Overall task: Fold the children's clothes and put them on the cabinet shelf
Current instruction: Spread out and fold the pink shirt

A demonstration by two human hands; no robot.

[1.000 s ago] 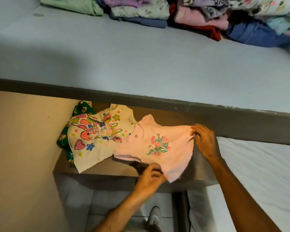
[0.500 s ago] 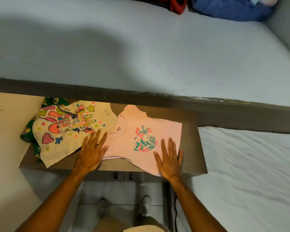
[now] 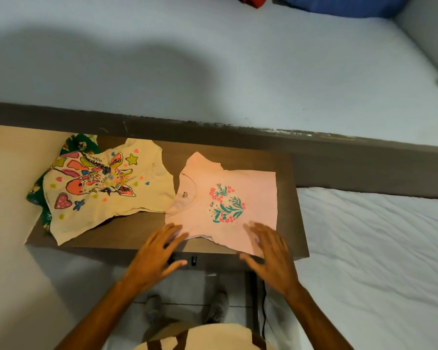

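Fingers (image 3: 173,233) of both hands spread open, holding nothing, over pink shirt (image 3: 228,205) on brown desk (image 3: 292,223) between two beds.

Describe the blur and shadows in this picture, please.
Head view: both hands are motion-blurred, left hand and right hand; the pink shirt print stays sharp; a broad soft shadow falls over the mattress.

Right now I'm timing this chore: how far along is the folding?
Early. Done: nothing looks folded; the pink shirt lies spread flat on the wooden surface. In hand: left hand and right hand are open at its near edge. Left: folding it, the yellow shirt and the green garment beneath, then shelving.
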